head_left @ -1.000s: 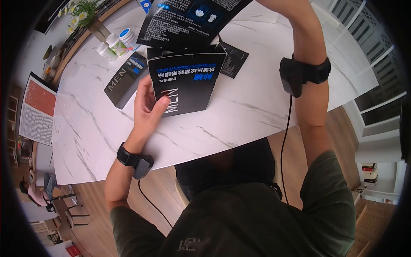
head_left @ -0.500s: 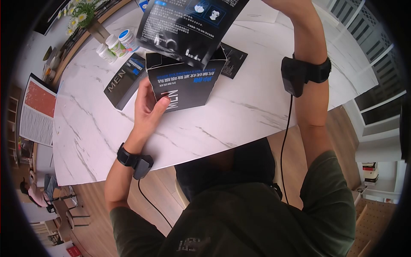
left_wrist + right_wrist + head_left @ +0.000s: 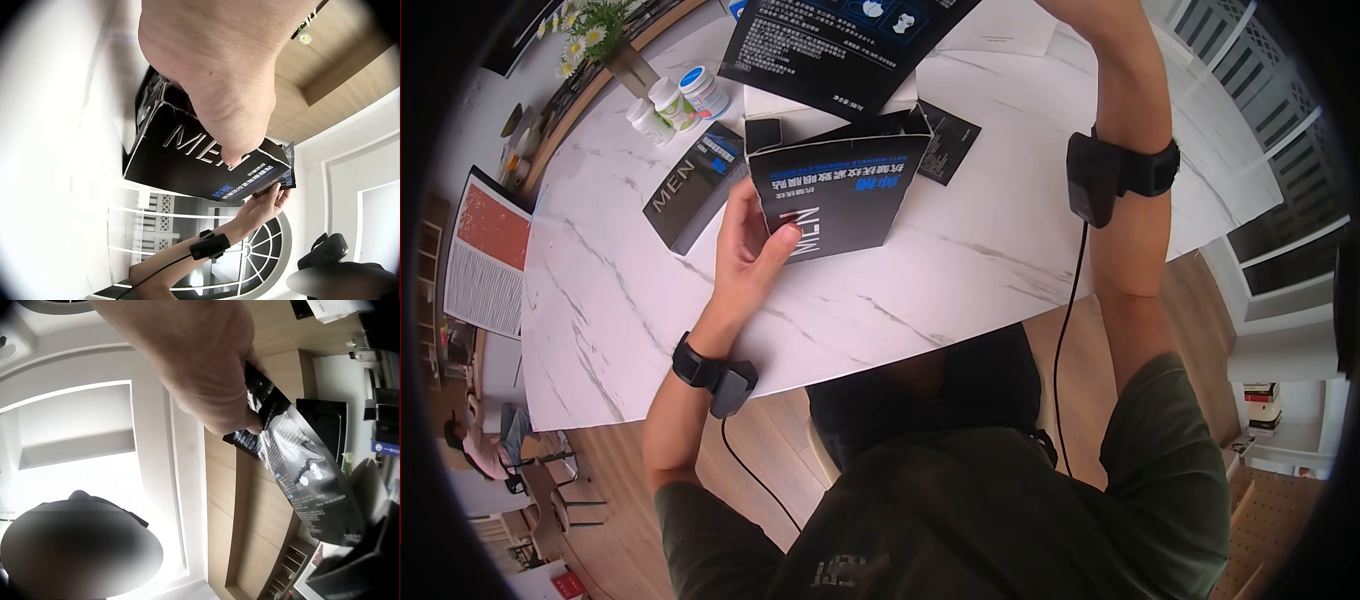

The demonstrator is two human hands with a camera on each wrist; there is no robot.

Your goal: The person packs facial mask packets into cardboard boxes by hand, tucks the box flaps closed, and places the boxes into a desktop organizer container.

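My left hand (image 3: 750, 240) grips a black cardboard box (image 3: 850, 195) lettered MEN, thumb on the front face and fingers around its side. The top of the box gapes, with a pale flap (image 3: 785, 103) showing behind the mouth. Over that opening hangs a flat black foil sachet (image 3: 840, 50) printed with white text and small face pictures. My right hand (image 3: 212, 375) pinches the sachet by its upper end; in the head view this hand (image 3: 1090, 15) is cut off by the top edge. Another black sachet (image 3: 948, 145) lies behind the box, partly covered by it.
Left of the box lies a black MEN pack (image 3: 695, 190) on the white marbled table (image 3: 1000, 190). Three small bottles, one blue-capped (image 3: 702, 92), stand beyond it, near a vase (image 3: 630, 72) of daisies. Cables (image 3: 1068, 340) run from both wrist cameras. A person sits far left.
The sachet first dips and bends over the box mouth, then rises and flattens out. My right hand has shifted slightly right. The box's pale flap now shows; my left hand keeps its grip.
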